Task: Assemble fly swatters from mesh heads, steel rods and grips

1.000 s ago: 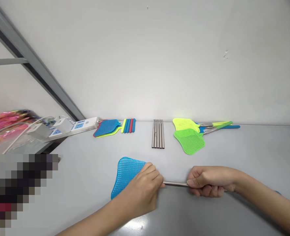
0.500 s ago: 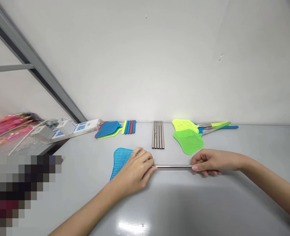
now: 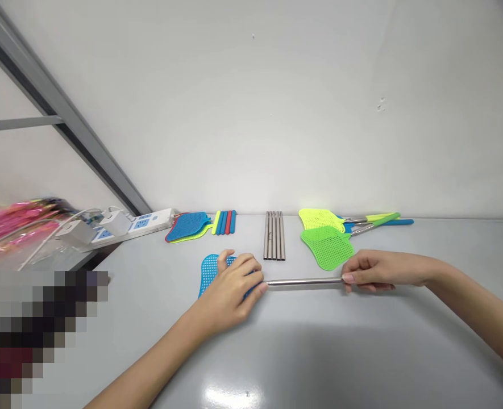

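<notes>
Over a blue fly swatter head [image 3: 209, 274], my left hand [image 3: 234, 289] is closed, gripping the head by its neck end and hiding much of its mesh. From that hand a metal rod [image 3: 304, 281] runs level to the right. My right hand [image 3: 368, 272] pinches the rod's far end between thumb and fingers. The joint between rod and swatter head is covered by my left fingers. Just behind, several loose metal tubes [image 3: 274, 236] lie side by side, and a green fly swatter [image 3: 328, 248] rests behind my right hand.
Several coloured handles [image 3: 224, 222] lie beside stacked swatter heads [image 3: 187, 225] along the wall. At the back right are more swatters with yellow and blue handles [image 3: 400, 222]. A white power strip [image 3: 151, 222] with plugs and cables stands at the left, near plastic-wrapped pink items [image 3: 12, 224].
My right hand has moved right and slightly away from me, with more rod showing between the hands. The blue swatter head has shifted a little, and my left index finger has lifted.
</notes>
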`<state>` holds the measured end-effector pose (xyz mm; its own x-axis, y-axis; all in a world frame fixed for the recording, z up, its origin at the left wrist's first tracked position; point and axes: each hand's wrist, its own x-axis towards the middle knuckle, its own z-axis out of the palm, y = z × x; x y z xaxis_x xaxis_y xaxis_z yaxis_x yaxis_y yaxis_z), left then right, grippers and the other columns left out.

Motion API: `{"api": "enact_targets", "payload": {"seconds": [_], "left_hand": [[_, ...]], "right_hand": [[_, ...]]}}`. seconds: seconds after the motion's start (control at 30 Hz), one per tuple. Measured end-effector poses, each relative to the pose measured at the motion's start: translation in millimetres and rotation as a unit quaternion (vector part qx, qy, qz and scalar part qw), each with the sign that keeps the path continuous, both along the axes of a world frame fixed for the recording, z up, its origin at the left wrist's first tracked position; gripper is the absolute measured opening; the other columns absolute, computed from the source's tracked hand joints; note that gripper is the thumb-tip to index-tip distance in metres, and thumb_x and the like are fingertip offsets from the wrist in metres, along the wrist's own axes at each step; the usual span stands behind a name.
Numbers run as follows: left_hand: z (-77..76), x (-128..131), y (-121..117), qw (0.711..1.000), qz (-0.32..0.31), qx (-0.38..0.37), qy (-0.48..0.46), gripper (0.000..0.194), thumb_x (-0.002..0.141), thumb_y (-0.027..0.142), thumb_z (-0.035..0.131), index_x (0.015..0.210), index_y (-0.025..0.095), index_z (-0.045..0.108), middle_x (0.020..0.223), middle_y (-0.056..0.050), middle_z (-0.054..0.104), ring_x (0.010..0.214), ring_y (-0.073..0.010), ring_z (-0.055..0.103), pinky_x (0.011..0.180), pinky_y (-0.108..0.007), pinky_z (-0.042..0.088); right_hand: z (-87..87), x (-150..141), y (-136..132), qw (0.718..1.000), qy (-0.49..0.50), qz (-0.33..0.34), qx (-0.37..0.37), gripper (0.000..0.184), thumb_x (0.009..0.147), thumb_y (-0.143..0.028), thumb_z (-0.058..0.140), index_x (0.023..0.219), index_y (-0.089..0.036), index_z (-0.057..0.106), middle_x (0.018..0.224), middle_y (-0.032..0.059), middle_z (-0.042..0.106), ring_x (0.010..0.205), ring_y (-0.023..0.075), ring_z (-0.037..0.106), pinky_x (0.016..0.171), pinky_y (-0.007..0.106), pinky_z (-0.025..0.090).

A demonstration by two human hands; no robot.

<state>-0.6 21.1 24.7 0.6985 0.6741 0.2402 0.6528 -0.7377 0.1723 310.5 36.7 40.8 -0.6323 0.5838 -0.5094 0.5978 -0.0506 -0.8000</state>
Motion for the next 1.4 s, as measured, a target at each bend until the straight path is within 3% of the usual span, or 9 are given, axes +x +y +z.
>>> {"api": "enact_targets", "payload": {"seconds": [0.2,0.4,0.67,0.9,1.1,1.4], "left_hand": [[2.9,4.5,-10.4,0.998,-0.047,-0.022,0.019,0.021,0.086,0.016,0.036,0.067,0.018,0.045,0.066,0.001,0.047,0.074,-0.0149,0.041,0.088,-0.040,0.023],[1.1,11.9,-22.3,0.992,-0.105,-0.055,0.053,0.022,0.087,0.016,0.033,0.066,0.017,0.040,0.067,-0.001,0.046,0.068,-0.0151,0.037,0.070,-0.030,0.032],[-2.6,16.7,-26.8,0.993,-0.098,-0.023,0.054,0.021,0.087,0.015,0.032,0.070,0.016,0.045,0.066,-0.002,0.046,0.066,-0.0146,0.035,0.066,-0.031,0.031],[-2.9,10.9,-17.2,0.996,-0.077,0.017,0.040,0.020,0.084,0.011,0.034,0.070,0.015,0.047,0.064,-0.001,0.047,0.065,-0.0148,0.035,0.067,-0.032,0.031],[-5.3,12.1,-13.9,0.995,-0.076,-0.030,0.065,0.019,0.085,0.014,0.036,0.069,0.016,0.044,0.064,-0.001,0.047,0.068,-0.0147,0.037,0.071,-0.031,0.031],[-9.9,11.9,-10.4,0.993,-0.077,-0.070,0.062,0.023,0.089,0.020,0.033,0.067,0.017,0.041,0.064,0.000,0.047,0.068,-0.0147,0.038,0.072,-0.031,0.031]], "right_hand": [[8.1,-15.9,-14.7,1.000,-0.028,-0.006,-0.006,0.037,0.081,-0.050,0.045,0.071,-0.015,0.054,0.061,-0.0023,0.046,0.048,0.0061,0.037,0.042,0.016,0.030],[8.4,-22.0,-24.5,0.998,-0.039,0.038,-0.028,0.037,0.084,-0.047,0.041,0.079,-0.015,0.058,0.055,-0.0050,0.040,0.042,0.0045,0.031,0.039,0.016,0.026],[1.0,-23.9,-25.1,0.997,-0.007,0.029,-0.074,0.037,0.082,-0.048,0.045,0.073,-0.015,0.056,0.048,-0.0068,0.036,0.038,0.0044,0.028,0.037,0.016,0.024],[-9.0,-38.2,-25.0,0.996,0.056,-0.009,-0.064,0.037,0.082,-0.049,0.046,0.074,-0.014,0.055,0.053,-0.0052,0.038,0.043,0.0053,0.033,0.042,0.017,0.027],[-15.8,-39.1,-27.1,0.999,-0.012,-0.019,0.032,0.040,0.083,-0.051,0.041,0.075,-0.016,0.058,0.057,-0.0044,0.036,0.048,0.0067,0.028,0.046,0.020,0.025],[-12.6,-42.1,-25.2,1.000,-0.003,-0.003,0.008,0.039,0.085,-0.048,0.039,0.072,-0.015,0.056,0.053,-0.0063,0.028,0.046,0.0067,0.023,0.044,0.020,0.020]]}}
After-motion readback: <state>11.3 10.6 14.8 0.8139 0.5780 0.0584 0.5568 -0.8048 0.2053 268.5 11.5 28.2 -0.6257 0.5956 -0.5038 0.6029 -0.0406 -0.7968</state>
